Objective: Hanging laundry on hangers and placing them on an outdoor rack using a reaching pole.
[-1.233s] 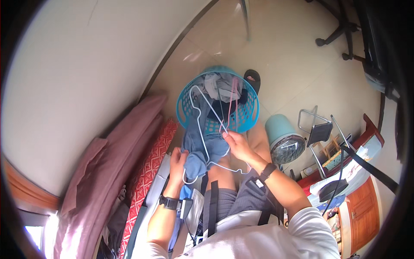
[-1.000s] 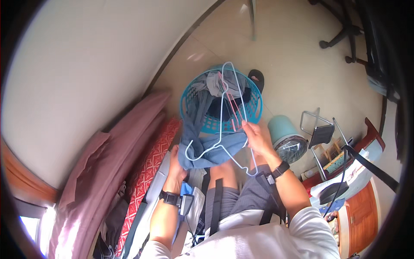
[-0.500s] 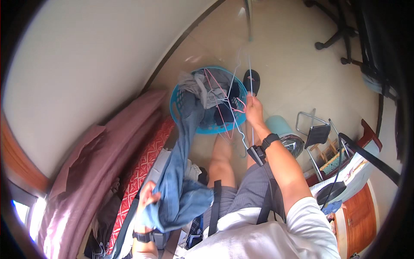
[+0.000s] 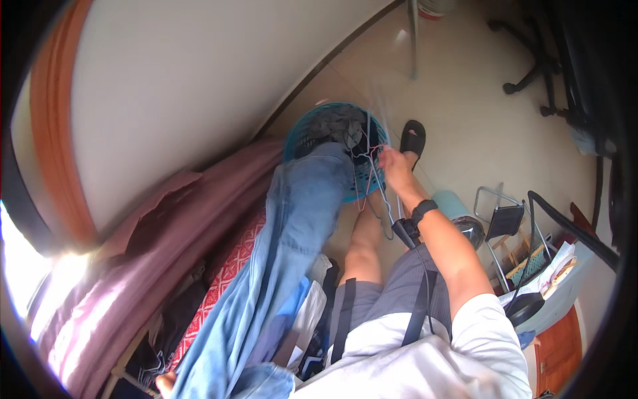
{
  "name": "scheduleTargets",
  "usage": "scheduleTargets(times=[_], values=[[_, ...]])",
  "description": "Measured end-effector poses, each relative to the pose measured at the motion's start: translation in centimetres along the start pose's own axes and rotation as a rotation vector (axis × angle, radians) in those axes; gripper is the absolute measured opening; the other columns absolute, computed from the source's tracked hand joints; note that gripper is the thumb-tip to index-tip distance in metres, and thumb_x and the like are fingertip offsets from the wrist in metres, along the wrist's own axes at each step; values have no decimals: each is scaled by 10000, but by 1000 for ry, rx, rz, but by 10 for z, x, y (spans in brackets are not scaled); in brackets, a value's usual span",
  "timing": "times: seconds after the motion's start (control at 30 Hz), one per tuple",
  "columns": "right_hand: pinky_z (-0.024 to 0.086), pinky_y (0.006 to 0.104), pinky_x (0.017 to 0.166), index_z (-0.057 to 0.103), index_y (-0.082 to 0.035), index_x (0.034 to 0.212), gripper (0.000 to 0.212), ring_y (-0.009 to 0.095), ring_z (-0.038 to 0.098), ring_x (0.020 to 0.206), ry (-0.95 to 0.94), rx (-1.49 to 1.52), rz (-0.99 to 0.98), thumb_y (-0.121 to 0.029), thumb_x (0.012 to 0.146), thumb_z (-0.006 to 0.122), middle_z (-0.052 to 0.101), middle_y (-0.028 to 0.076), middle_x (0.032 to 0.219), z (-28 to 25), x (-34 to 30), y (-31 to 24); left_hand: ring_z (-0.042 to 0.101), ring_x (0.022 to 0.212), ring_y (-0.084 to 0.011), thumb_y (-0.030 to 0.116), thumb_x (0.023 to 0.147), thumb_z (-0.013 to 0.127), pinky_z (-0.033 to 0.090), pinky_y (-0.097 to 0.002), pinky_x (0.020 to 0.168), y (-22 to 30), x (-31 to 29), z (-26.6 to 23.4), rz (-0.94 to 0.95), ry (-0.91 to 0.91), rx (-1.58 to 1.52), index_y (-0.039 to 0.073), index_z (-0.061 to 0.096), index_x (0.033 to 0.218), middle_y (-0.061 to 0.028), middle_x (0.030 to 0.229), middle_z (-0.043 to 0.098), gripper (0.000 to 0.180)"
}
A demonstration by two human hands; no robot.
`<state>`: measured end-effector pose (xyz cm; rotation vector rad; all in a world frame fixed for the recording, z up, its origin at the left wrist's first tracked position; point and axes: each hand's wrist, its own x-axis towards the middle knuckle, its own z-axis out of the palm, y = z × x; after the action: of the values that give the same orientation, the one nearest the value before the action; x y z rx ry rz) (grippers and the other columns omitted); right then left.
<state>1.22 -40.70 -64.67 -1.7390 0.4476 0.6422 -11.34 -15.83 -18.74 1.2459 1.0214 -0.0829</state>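
Viewed from my remote station, the right hand (image 4: 399,174) has its fingers closed around a bunch of clothes hangers, a white one (image 4: 376,174) and a pink one (image 4: 359,199) among them, splayed below and left of the fingertips. The blue denim trousers (image 4: 299,213) stretch from the turquoise laundry basket (image 4: 339,105), just left of those fingers, down to the left hand (image 4: 166,384). The left fingers are mostly hidden behind denim; I cannot tell how far they close or whether they grip it. Grey cloth (image 4: 332,123) lies in the basket, up and left of the right fingertips. I judge the step to be straightening the trousers; the next move calls for freeing the end nearest the right fingers while keeping the hangers clear.
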Motion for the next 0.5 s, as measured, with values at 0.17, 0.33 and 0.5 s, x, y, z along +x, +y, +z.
scheduleTargets(times=[0.17, 0.33, 0.5], values=[[475, 448, 780, 586, -25, 1114, 322, 463, 570, 884, -20, -461, -337, -256, 961, 421, 561, 290, 1075, 27, -25, -39, 463, 526, -104, 33, 763, 609, 361, -256, 471, 26, -20, -11, 193, -164, -128, 56, 462, 696, -58, 625, 533, 164], [476, 449, 818, 523, -52, 1248, 363, 452, 581, 919, -55, -348, -517, -253, 968, 406, 586, 274, 1050, 24, -63, -82, 480, 516, -115, 12, 759, 617, 382, -259, 464, 58, -46, -25, 386, -342, -247, 51, 461, 689, -73, 618, 547, 175], [295, 177, 367, 523, -51, 1238, 439, 21, 352, 374, -541, 326, 112, -345, 1011, 289, 630, 72, 720, 4, -128, -202, 497, 505, -126, -10, 754, 624, 402, -261, 458, 95, -81, -44, 585, -539, -354, 46, 460, 682, -89, 611, 561, 188]])
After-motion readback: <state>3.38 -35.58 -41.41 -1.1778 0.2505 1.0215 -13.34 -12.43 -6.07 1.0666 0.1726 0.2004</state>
